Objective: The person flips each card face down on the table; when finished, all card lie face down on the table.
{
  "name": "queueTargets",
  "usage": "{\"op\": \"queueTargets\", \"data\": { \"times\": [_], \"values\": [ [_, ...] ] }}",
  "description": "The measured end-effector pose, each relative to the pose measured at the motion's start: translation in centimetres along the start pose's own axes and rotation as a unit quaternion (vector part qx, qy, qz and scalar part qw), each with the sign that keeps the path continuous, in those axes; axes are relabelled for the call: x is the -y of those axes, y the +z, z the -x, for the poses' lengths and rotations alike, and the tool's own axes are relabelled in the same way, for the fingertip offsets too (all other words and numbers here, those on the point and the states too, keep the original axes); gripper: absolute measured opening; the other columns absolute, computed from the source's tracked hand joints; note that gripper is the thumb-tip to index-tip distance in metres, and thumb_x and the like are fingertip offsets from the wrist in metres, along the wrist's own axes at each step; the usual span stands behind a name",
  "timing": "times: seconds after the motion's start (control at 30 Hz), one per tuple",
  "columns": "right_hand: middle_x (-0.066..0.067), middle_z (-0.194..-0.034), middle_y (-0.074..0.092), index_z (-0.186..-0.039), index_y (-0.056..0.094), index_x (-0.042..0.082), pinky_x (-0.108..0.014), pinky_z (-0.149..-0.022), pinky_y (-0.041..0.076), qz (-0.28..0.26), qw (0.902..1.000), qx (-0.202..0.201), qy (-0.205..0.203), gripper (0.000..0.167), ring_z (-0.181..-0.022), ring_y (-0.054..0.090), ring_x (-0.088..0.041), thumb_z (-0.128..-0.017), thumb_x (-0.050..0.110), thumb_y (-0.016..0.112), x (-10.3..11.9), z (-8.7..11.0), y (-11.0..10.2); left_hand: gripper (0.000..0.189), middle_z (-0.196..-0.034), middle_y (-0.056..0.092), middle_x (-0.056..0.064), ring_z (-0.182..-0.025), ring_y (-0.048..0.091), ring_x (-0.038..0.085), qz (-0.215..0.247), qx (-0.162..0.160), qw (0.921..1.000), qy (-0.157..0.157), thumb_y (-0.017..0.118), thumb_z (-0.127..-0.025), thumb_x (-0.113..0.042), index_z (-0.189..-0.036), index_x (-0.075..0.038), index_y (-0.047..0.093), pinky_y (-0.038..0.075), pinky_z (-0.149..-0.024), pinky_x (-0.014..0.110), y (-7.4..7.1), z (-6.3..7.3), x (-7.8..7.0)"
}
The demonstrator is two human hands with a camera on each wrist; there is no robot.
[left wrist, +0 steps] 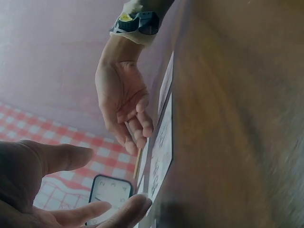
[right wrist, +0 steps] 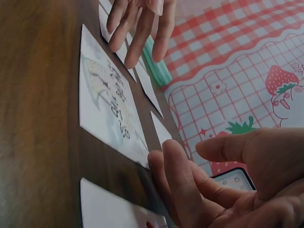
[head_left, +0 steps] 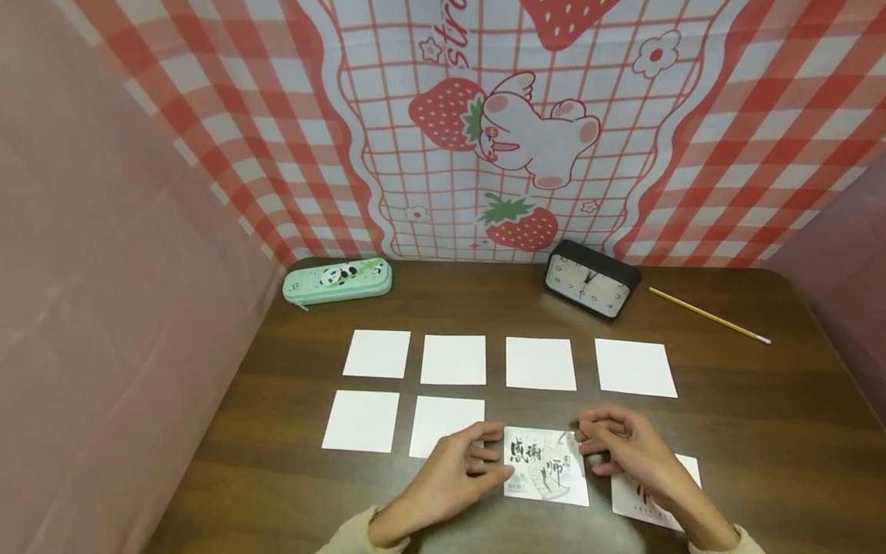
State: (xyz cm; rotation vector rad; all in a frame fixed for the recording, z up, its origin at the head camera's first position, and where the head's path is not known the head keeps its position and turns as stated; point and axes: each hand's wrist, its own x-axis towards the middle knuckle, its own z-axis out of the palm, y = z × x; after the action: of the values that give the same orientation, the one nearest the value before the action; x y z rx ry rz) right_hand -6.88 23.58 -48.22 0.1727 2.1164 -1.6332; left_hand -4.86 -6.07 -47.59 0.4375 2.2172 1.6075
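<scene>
A square card with black Chinese lettering and a pale drawing (head_left: 545, 467) lies face up on the table, between my two hands. My left hand (head_left: 458, 471) is at its left edge, fingers loosely bent, holding nothing. At the upper right corner is my right hand (head_left: 628, 446), fingers relaxed and grasping nothing. Beneath the right wrist lies a second printed card (head_left: 633, 500), partly covered. In the right wrist view the lettered card (right wrist: 107, 95) rests flat, with the right fingers (right wrist: 178, 175) near its edge.
Blank white cards lie in a back row, including one at the right end (head_left: 635, 368), and in the front row at left (head_left: 361, 421). Behind them are a mint panda pencil case (head_left: 338, 282), a black clock (head_left: 591, 278) and a yellow pencil (head_left: 709, 315). A strawberry-patterned cloth (head_left: 484, 169) hangs behind.
</scene>
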Motion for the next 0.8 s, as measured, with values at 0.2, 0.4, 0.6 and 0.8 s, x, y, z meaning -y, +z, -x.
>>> {"op": "queueTargets", "data": {
  "times": [0.2,0.4,0.6,0.8],
  "values": [
    [-0.026,-0.127,0.071,-0.136,0.055,-0.009,-0.036,-0.068,0.066,0.011,0.9994,-0.031,0.013,0.043,-0.100,0.077,-0.024,-0.106,0.020,0.061,-0.6,1.3,-0.4,0.060,-0.143,0.063,0.023,-0.115,0.073,0.032,-0.002,0.000,0.9999,-0.011,0.079,-0.095,-0.023,-0.146,-0.002,0.055,0.059,-0.089,0.016,0.7,0.4,0.1],
    [-0.023,-0.132,0.070,-0.139,0.052,-0.006,-0.039,-0.066,0.066,-0.003,0.9985,-0.046,0.031,0.046,-0.105,0.077,-0.025,-0.106,0.024,0.061,-0.7,2.3,-0.2,0.065,-0.148,0.058,0.024,-0.117,0.073,0.032,-0.009,0.002,0.9998,-0.017,0.078,-0.095,-0.025,-0.149,-0.003,0.052,0.060,-0.091,0.020,1.0,0.7,-0.1],
    [-0.022,-0.138,0.067,-0.141,0.051,-0.002,-0.039,-0.063,0.066,-0.025,0.9965,-0.065,0.046,0.048,-0.105,0.077,-0.019,-0.104,0.027,0.065,-0.6,2.9,0.4,0.067,-0.149,0.057,0.025,-0.118,0.072,0.031,-0.011,0.003,0.9998,-0.017,0.077,-0.095,-0.026,-0.151,0.000,0.049,0.060,-0.093,0.021,1.1,0.8,-0.1],
    [-0.022,-0.140,0.066,-0.140,0.052,-0.001,-0.039,-0.060,0.065,-0.031,0.9960,-0.073,0.042,0.047,-0.101,0.077,-0.007,-0.104,0.026,0.065,-0.6,3.2,1.0,0.069,-0.147,0.058,0.026,-0.121,0.070,0.033,-0.012,0.006,0.9998,-0.013,0.076,-0.096,-0.028,-0.152,0.001,0.047,0.060,-0.095,0.024,1.2,0.7,0.0]
  ]
}}
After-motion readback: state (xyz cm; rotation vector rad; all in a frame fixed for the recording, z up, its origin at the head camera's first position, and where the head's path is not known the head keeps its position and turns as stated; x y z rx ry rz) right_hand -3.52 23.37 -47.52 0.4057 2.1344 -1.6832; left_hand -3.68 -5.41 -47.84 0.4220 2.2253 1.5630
